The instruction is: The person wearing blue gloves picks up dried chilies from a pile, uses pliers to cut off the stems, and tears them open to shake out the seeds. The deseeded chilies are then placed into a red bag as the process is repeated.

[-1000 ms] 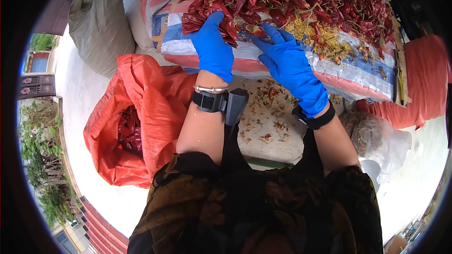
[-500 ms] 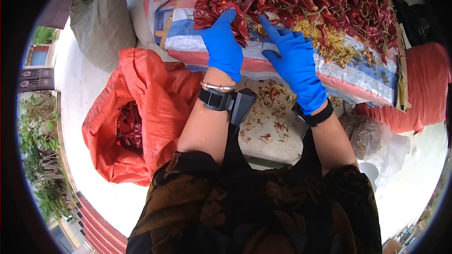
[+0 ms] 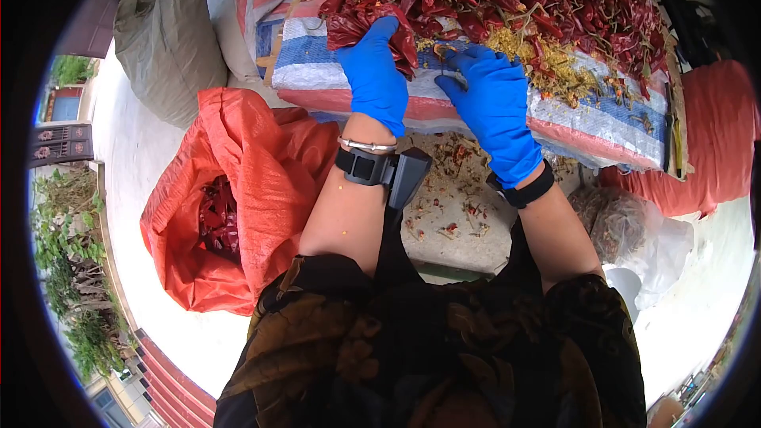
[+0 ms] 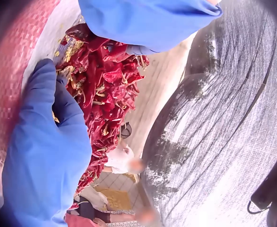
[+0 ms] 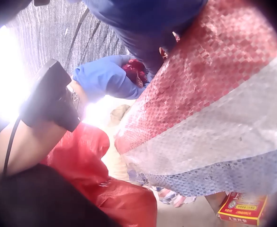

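Note:
My blue-gloved left hand grips a bunch of dried red chilies at the left front of the heap. In the right wrist view, the same chilies show red and wrinkled at the left hand's fingers. Close to its right, my gloved right hand is bent over the striped cloth's front edge. Its thumb and forefinger pinch a small, curved, brownish chili piece. The left wrist view has the right hand beside the heap, with a yellowish bit between its fingers.
The large heap of dried chilies covers the striped woven cloth, with yellow seeds along its front. An orange-red sack with chilies inside stands open at the left. Scraps litter the floor below; a clear plastic bag lies right.
My right hand's forefinger was stretched out toward the heap's edge; now its fingers are curled in, with a small piece at their tips. The left hand keeps its grip on the chilies.

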